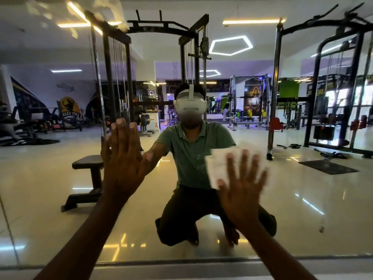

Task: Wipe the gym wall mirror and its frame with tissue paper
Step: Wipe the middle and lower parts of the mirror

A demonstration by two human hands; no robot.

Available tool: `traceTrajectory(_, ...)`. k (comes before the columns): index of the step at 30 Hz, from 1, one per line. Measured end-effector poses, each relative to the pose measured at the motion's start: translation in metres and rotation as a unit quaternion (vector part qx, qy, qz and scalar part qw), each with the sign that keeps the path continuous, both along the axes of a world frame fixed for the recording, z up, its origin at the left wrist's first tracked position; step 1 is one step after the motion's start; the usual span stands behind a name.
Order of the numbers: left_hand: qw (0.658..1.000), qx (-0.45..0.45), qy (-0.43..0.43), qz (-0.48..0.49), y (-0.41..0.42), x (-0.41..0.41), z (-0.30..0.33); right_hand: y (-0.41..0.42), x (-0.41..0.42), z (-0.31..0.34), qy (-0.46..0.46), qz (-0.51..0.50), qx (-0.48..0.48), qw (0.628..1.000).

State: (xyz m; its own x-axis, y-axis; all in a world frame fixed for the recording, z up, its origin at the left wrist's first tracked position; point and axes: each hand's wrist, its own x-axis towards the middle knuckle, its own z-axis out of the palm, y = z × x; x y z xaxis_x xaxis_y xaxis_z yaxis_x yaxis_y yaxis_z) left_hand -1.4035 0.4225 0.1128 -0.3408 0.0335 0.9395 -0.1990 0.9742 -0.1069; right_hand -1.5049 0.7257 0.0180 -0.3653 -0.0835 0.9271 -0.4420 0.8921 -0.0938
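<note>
The wall mirror (302,199) fills the view and reflects a kneeling person in a green shirt. Its frame (181,262) runs as a dark strip along the bottom edge. My left hand (123,158) lies flat on the glass with fingers spread and holds nothing. My right hand (240,190) presses a white tissue paper (220,164) flat against the glass, right of centre; the tissue shows above and beside my fingers and is blurred. A small dark smudge (321,229) sits on the glass at the lower right.
Everything else is reflection: a flat bench (86,174) at the left, cable machines (323,98) behind, a shiny tiled floor. A pale ledge (181,272) lies below the frame. A vertical seam (8,225) between mirror panels slants at the far left.
</note>
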Motion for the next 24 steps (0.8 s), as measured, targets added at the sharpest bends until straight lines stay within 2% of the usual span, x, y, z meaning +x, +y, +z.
traceTrajectory(2,1.000,0.000,0.007,-0.006,-0.002,-0.002,-0.002,0.013,-0.002,-0.008,-0.032,-0.030,-0.083,0.996)
traceTrajectory(4,1.000,-0.002,0.017,-0.015,-0.003,-0.004,-0.004,-0.025,0.008,0.001,-0.060,-0.034,-0.161,0.984)
traceTrajectory(5,1.000,-0.001,0.023,-0.016,-0.003,-0.005,-0.004,-0.053,0.017,0.008,-0.056,-0.023,-0.161,0.985)
traceTrajectory(9,1.000,-0.013,0.017,-0.013,-0.005,-0.007,-0.005,-0.131,0.037,0.010,0.019,0.077,0.034,0.996)
traceTrajectory(13,1.000,-0.026,0.000,0.010,-0.012,-0.003,-0.003,-0.096,0.029,0.001,0.033,0.117,0.086,0.989)
traceTrajectory(19,0.999,-0.015,0.003,0.031,-0.001,-0.009,-0.019,0.012,-0.003,-0.029,-0.029,-0.007,-0.043,0.999)
traceTrajectory(22,0.999,-0.010,0.007,0.032,0.000,-0.014,-0.023,-0.019,0.004,-0.018,-0.042,-0.012,-0.123,0.991)
traceTrajectory(24,0.999,-0.013,0.007,0.043,-0.001,-0.015,-0.024,-0.058,0.015,-0.005,-0.025,0.009,-0.121,0.992)
